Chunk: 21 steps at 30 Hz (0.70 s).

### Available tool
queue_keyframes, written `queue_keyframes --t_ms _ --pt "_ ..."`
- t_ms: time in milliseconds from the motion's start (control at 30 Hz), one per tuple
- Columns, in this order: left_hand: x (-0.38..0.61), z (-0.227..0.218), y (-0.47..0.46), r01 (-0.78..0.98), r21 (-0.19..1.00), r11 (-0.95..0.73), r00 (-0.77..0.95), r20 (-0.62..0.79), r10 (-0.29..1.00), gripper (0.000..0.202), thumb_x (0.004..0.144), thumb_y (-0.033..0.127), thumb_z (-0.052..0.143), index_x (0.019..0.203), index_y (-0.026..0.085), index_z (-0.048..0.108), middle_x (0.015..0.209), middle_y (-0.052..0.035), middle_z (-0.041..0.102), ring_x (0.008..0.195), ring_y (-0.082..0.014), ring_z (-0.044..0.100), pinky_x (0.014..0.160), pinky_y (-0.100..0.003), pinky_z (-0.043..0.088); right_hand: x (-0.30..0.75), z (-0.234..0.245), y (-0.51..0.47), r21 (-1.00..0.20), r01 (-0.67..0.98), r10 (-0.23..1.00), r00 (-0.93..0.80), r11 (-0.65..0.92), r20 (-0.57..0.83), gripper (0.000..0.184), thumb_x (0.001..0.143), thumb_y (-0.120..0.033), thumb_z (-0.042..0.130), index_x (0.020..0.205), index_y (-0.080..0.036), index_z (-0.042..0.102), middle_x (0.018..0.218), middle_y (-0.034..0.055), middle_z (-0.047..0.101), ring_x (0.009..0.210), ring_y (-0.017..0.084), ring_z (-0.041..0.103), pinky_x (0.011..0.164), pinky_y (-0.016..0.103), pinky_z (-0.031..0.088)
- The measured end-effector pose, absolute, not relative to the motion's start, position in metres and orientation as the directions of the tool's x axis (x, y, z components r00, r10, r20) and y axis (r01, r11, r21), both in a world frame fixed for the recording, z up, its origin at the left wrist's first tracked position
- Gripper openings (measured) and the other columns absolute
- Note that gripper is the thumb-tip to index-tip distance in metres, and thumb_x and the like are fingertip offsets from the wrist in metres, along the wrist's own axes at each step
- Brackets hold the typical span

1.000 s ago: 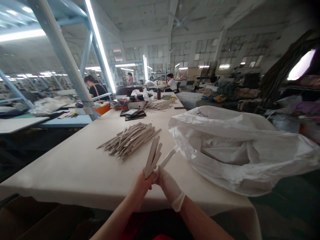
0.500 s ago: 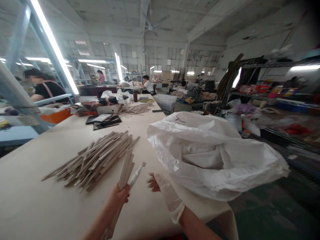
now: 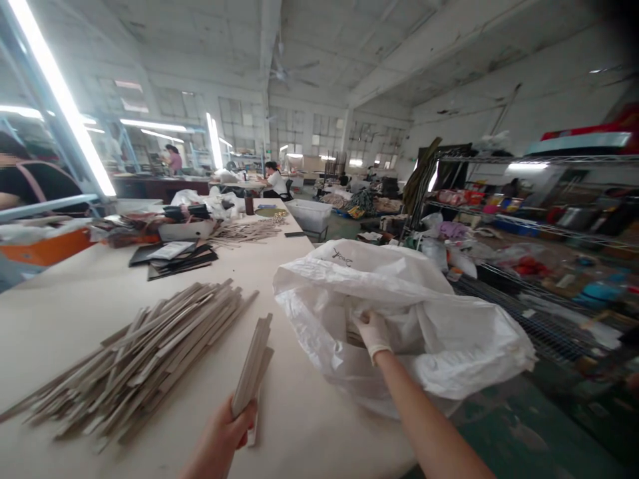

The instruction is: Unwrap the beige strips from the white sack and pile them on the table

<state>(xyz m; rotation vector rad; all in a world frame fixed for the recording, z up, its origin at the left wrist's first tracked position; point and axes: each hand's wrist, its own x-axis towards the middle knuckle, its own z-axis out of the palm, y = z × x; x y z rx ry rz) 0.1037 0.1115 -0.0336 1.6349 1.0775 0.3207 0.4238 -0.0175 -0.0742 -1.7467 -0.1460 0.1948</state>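
Observation:
My left hand (image 3: 227, 429) is closed around a small bundle of flat beige strips (image 3: 253, 362), held upright over the table's near edge. My right hand (image 3: 372, 330), in a white glove, reaches into the mouth of a large white plastic bag (image 3: 424, 319) lying on the table's right side; its fingers are curled on strips inside the bag, partly hidden. A big loose pile of the same strips (image 3: 144, 352) lies on the cream table (image 3: 74, 299) to the left of my left hand.
Black folders and papers (image 3: 172, 256) lie further back, then another strip pile (image 3: 247, 231), boxes and a clear bin (image 3: 310, 214). Other people work at far tables. Wire shelving (image 3: 524, 226) with goods stands to the right, across an aisle.
My right hand has let go of the bundle and moved right into the white bag. My left hand keeps the bundle. The view has swung right.

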Motion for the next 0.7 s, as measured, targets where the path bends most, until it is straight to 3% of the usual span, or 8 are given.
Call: queue_keyframes --t_ms 100,200,300,400,567,700 --pt "0.102 -0.034 0.101 0.472 0.881 -0.025 0.584 -0.292 0.757 0.035 0.060 0.052 0.057 0.064 0.019 0.045 0.043 0.0066 0.042 0.032 -0.0062 0.034 0.035 -0.019 0.024 0.413 -0.064 -0.019 -0.984 0.067 0.252 0.967 -0.165 0.024 0.022 0.056 -0.025 0.068 0.045 -0.023 0.049 0.056 0.0010 0.055 0.071 0.019 0.053 0.060 0.026 0.037" --pt "0.103 -0.028 0.095 0.467 0.880 -0.080 0.597 -0.248 0.763 0.032 0.062 0.049 0.057 0.065 0.018 0.047 0.045 0.0057 0.044 0.033 -0.0060 0.034 0.035 -0.019 0.024 0.380 -0.051 -0.027 -0.995 0.059 0.350 0.936 -0.084 0.026 0.017 0.064 -0.037 0.065 0.059 -0.023 0.057 0.058 -0.0007 0.055 0.062 0.015 0.050 0.055 0.024 0.036" --pt "0.118 -0.010 0.091 0.423 0.898 -0.122 0.639 -0.200 0.743 0.028 0.063 0.043 0.060 0.068 0.018 0.049 0.050 0.0051 0.045 0.041 -0.0079 0.040 0.040 -0.019 0.031 0.337 -0.040 -0.029 -0.956 -0.274 0.577 0.799 0.101 -0.168 0.027 0.064 -0.046 0.065 0.066 -0.020 0.058 0.057 -0.0035 0.054 0.046 0.009 0.042 0.042 0.021 0.029" --pt "0.142 0.010 0.087 0.397 0.912 -0.103 0.653 -0.202 0.730 0.028 0.061 0.037 0.063 0.076 0.016 0.052 0.060 0.0027 0.051 0.047 -0.0078 0.043 0.043 -0.019 0.036 0.302 -0.033 -0.024 -0.843 -0.526 0.740 0.610 0.110 -0.285 0.032 0.058 -0.045 0.071 0.062 -0.018 0.054 0.057 -0.0042 0.056 0.040 0.005 0.039 0.037 0.018 0.023" --pt "0.160 0.014 0.083 0.460 0.886 -0.065 0.692 -0.311 0.652 0.021 0.060 0.026 0.063 0.072 0.016 0.048 0.054 0.0063 0.046 0.040 -0.0048 0.038 0.039 -0.018 0.034 0.272 -0.034 -0.012 -0.910 -0.414 0.810 0.533 -0.004 -0.246 0.039 0.063 -0.053 0.065 0.055 -0.019 0.048 0.036 -0.0067 0.044 0.034 0.006 0.034 0.036 0.020 0.021" --pt "0.155 0.006 0.082 0.476 0.874 -0.100 0.646 -0.270 0.714 0.017 0.061 0.021 0.061 0.070 0.016 0.048 0.051 0.0067 0.045 0.042 -0.0053 0.040 0.040 -0.018 0.033 0.254 -0.038 -0.012 -0.887 -0.461 0.858 0.444 -0.030 -0.259 0.037 0.066 -0.055 0.063 0.063 -0.019 0.055 0.044 -0.0045 0.051 0.039 0.007 0.039 0.038 0.021 0.024"
